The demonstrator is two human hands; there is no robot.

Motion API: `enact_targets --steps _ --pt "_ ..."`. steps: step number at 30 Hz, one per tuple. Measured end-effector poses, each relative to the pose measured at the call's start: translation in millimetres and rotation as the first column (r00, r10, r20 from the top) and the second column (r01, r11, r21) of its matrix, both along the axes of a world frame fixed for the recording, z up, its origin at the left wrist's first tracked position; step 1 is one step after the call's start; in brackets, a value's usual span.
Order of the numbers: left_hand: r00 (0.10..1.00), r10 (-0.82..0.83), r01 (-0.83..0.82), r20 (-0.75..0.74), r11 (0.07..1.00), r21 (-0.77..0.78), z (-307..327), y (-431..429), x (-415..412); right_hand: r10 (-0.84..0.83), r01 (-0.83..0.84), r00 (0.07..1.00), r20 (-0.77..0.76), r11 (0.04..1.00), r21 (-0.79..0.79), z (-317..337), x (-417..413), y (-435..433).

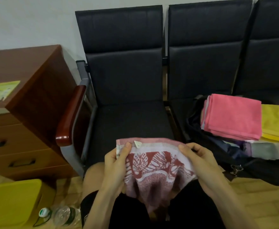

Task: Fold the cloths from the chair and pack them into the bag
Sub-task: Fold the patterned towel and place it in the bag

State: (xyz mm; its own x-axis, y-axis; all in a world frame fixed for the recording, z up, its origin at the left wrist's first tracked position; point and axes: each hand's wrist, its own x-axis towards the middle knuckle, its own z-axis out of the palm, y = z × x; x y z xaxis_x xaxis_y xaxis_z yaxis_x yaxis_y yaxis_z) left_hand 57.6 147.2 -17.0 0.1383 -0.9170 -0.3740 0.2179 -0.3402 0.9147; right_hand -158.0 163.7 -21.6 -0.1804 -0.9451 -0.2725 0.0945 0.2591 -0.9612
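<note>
A red-and-white leaf-patterned cloth point(153, 169) hangs in front of me over my lap. My left hand point(117, 164) pinches its upper left corner, thumb on top. My right hand point(198, 164) pinches the upper right edge. A small white tag sits near the top hem. The black chair seat point(132, 119) just beyond is bare. On the seat to the right lies an open dark bag point(218, 146) with a folded pink cloth point(233, 116), a yellow cloth point(277, 124) and a grey-lilac cloth point(266, 149) stacked in and on it.
A brown wooden drawer cabinet point(24, 103) stands at the left beside the chair's glossy armrest point(69, 118). A yellow box point(11, 202) and plastic bottles point(61, 215) lie on the floor at the lower left. A third chair point(272, 55) is at the far right.
</note>
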Motion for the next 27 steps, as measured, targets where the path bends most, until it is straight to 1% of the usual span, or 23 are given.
enact_targets --steps 1,4,6,10,14,18,20,22,23,24,26,27 --pt "1.0 -0.026 0.026 0.015 0.998 -0.052 -0.4 0.4 -0.1 0.005 -0.005 0.999 0.032 1.0 -0.003 2.6 4.9 -1.2" --pt "0.986 -0.114 0.135 0.121 0.973 -0.187 -3.2 2.5 -1.1 0.042 -0.04 0.997 0.067 0.999 -0.032 8.7 17.1 -1.4" --pt "0.968 -0.164 0.209 0.19 0.947 -0.246 -2.3 3.1 -5.5 0.039 -0.034 0.995 0.089 0.998 -0.057 11.3 23.2 -1.6" --pt "0.927 -0.28 0.354 0.248 0.871 -0.341 0.6 3.0 -16.0 0.027 -0.018 0.994 0.103 0.996 -0.09 14.6 33.1 -2.9" --pt "0.911 -0.316 0.4 0.265 0.833 -0.381 -1.9 1.1 -20.4 -0.008 0.019 0.994 0.113 0.995 -0.094 21.2 39.6 -7.6" --pt "0.887 -0.35 0.45 0.3 0.797 -0.403 2.1 -0.2 -19.6 -0.03 0.036 0.997 0.077 0.996 -0.077 30.1 43.7 -11.2" --pt "0.872 -0.382 0.484 0.305 0.765 -0.425 7.4 0.5 -16.9 -0.025 0.031 0.997 0.077 0.997 -0.076 34.5 46.3 -12.3" --pt "0.847 -0.416 0.526 0.331 0.744 -0.412 11.8 1.7 -15.2 -0.013 0.018 0.997 0.082 0.997 -0.069 38.9 49.1 -12.9" --pt "0.836 -0.397 0.535 0.379 0.744 -0.4 12.0 2.4 -15.6 0.0 0.005 0.996 0.086 0.998 -0.055 42.5 50.9 -13.2" --pt "0.827 -0.338 0.524 0.449 0.752 -0.399 11.3 2.8 -17.0 0.02 -0.016 0.996 0.085 0.999 -0.045 45.9 52.8 -14.0" --pt "0.818 -0.154 0.462 0.554 0.75 -0.473 11.6 1.3 -19.1 0.077 -0.073 0.995 0.057 0.995 -0.068 52.9 57.0 -16.9" --pt "0.822 -0.095 0.438 0.562 0.736 -0.517 12.0 -1.9 -18.5 0.106 -0.102 0.994 0.039 0.99 -0.101 57.7 58.8 -18.6"
